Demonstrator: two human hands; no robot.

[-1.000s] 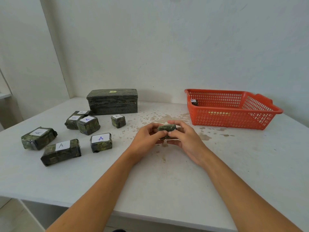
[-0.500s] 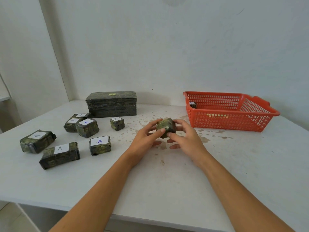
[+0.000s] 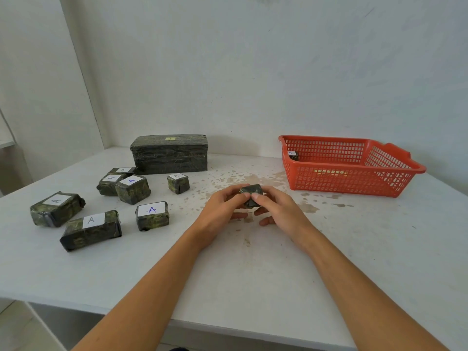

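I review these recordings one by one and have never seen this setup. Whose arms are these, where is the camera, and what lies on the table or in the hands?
No machine here: a person works with two bare hands, filmed by a wide-angle camera worn on the head, looking forward and down. The left hand and right hand together pinch a small dark green wrapped block over the stained white table. At left lie seven similar wrapped blocks with white labels marked A, and behind them a large dark wrapped box. At right stands a red plastic mesh basket holding one small labelled block.
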